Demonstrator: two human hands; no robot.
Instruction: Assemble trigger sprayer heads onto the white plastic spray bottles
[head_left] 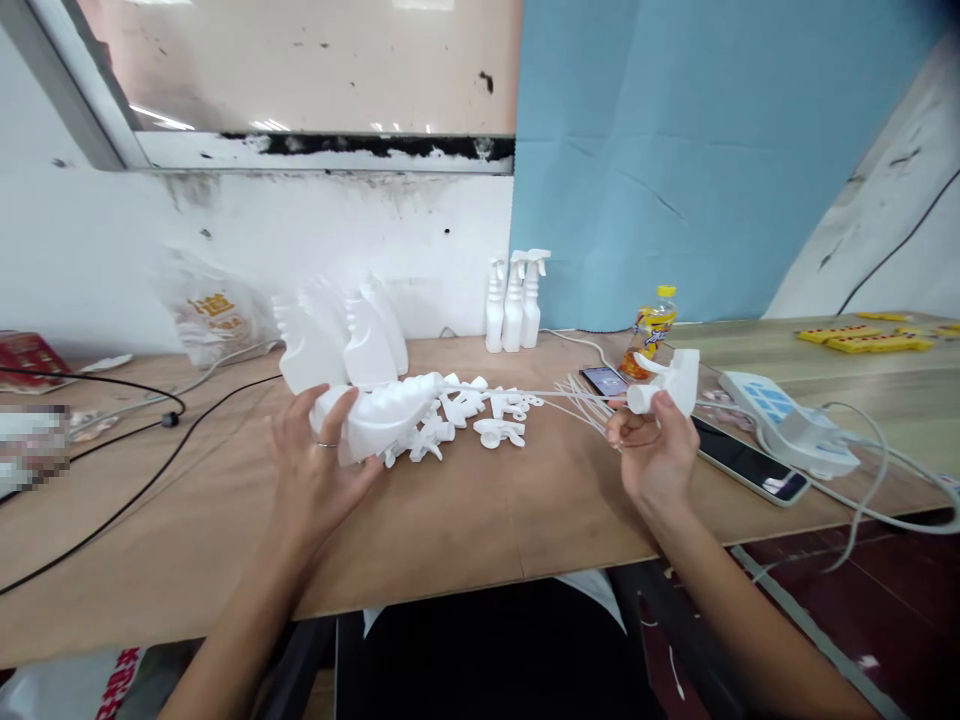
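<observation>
My left hand (pixel 319 460) is wrapped round a white bottle (pixel 390 415) that lies tilted on its side, its neck pointing right. In my right hand (pixel 660 450) is a white spray head (pixel 679 382), pinched between the fingers. A thin white tube (pixel 551 393) stretches from the spray head to the bottle's neck; whether its end is inside cannot be made out. Between my hands, several loose white spray heads (pixel 499 432) lie on the table, partly behind the bottle. Loose white tubes (pixel 589 405) lie beside my right hand.
Several white bottles (pixel 369 340) stand behind my left hand. Three assembled spray bottles (pixel 512 305) stand by the wall. At the right are a drink bottle (pixel 651 330), a phone (pixel 750 462) and a power strip (pixel 787 420). Black cables (pixel 161 465) cross the table's left side.
</observation>
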